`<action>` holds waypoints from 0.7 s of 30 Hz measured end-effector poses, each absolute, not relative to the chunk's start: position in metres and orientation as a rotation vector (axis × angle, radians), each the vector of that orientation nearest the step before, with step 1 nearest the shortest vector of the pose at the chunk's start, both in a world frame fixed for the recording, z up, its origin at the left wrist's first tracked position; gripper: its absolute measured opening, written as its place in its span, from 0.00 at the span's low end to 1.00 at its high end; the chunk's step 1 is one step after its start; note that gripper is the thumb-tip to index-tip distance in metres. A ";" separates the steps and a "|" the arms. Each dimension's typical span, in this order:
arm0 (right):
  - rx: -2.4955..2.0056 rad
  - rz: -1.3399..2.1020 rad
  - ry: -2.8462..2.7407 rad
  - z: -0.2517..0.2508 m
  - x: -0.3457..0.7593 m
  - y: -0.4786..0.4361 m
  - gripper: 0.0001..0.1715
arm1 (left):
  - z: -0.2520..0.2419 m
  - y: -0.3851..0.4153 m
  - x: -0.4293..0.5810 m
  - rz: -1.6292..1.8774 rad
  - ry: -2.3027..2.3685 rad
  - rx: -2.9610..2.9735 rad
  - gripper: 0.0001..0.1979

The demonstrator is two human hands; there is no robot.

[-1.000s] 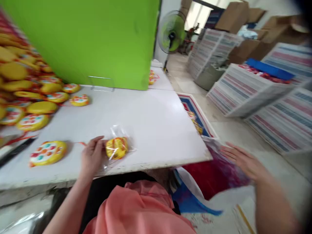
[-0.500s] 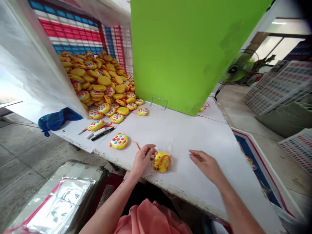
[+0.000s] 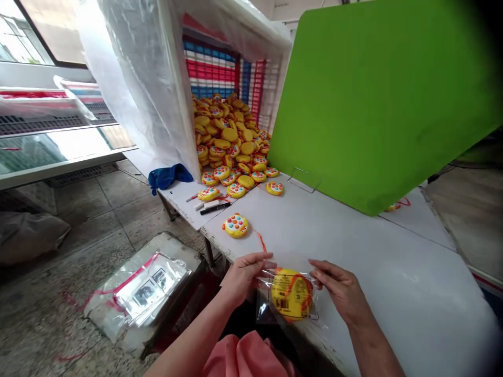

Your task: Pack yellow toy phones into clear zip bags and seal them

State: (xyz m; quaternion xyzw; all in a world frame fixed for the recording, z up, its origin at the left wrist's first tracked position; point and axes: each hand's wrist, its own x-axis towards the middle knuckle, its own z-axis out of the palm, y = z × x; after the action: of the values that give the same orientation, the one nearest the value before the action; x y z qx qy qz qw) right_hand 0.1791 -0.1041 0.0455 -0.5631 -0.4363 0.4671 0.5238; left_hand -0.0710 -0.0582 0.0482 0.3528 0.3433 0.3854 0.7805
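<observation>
A clear printed plastic bag (image 3: 264, 306) with a yellow toy (image 3: 291, 297) and its orange cord inside is held up at the table's front edge. My left hand (image 3: 244, 276) is closed on the bag's upper left side. At its upper right, my right hand (image 3: 341, 291) pinches the plastic between thumb and fingers. The toy's back, with dark print and a barcode, faces me. Left of the bag, a loose yellow toy (image 3: 236, 225) with coloured buttons lies face up on the white table (image 3: 346, 246), an orange cord beside it.
A heap of similar toys (image 3: 230, 135) spills from a plastic-draped crate at the back. A green board (image 3: 365, 104) rises behind the table. Markers (image 3: 215, 208) and a blue cloth (image 3: 168, 177) lie left. A stack of flat bags (image 3: 151, 290) rests below the table at left.
The bagged toy has come off the tabletop, nearer to me. My right hand has moved in from the right and now grips the bag too. The view has turned left.
</observation>
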 end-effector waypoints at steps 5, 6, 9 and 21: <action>-1.192 1.188 -1.016 0.051 0.177 -0.110 0.05 | 0.048 -0.066 -0.066 0.862 0.695 0.721 0.05; -1.179 1.198 -1.011 0.052 0.176 -0.110 0.07 | 0.048 -0.067 -0.065 0.861 0.688 0.718 0.04; -1.205 1.245 -0.967 0.051 0.176 -0.112 0.08 | 0.047 -0.065 -0.063 0.859 0.674 0.729 0.04; -1.650 1.083 -1.041 0.020 0.228 -0.129 0.19 | 0.050 -0.055 -0.044 0.786 0.715 0.990 0.16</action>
State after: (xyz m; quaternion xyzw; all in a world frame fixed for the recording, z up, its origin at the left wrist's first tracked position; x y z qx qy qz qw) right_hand 0.2278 -0.1287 0.0195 -0.6643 -0.4191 0.4360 0.4393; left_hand -0.0441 -0.0552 0.0500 0.4526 0.3271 0.3592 0.7478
